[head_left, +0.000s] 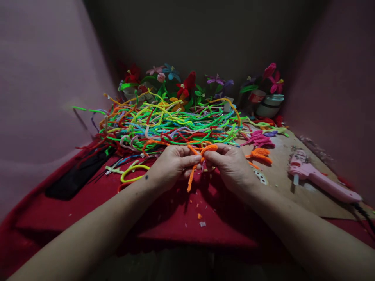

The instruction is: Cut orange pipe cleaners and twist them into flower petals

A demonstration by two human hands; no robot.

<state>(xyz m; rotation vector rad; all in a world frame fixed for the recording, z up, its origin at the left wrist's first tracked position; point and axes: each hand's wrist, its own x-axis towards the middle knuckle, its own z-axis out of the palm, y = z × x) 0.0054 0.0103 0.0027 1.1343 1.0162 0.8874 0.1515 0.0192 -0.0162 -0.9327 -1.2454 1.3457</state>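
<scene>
My left hand [171, 164] and my right hand [230, 164] meet over the red cloth [175, 214], both pinching one orange pipe cleaner [202, 154]. Its upper part is bent into a small loop between my fingertips, and its loose end [191, 180] hangs down toward the cloth. Just behind my hands lies a wide heap of pipe cleaners [172, 123] in green, yellow, red, orange and pink.
Finished pipe-cleaner flowers [187, 84] stand along the back, some in pots [271, 105]. A pink glue gun [319, 179] lies on a brown board [281, 187] at right, near orange [260, 154] and pink [259, 139] bent pieces. A black object [79, 175] lies at left.
</scene>
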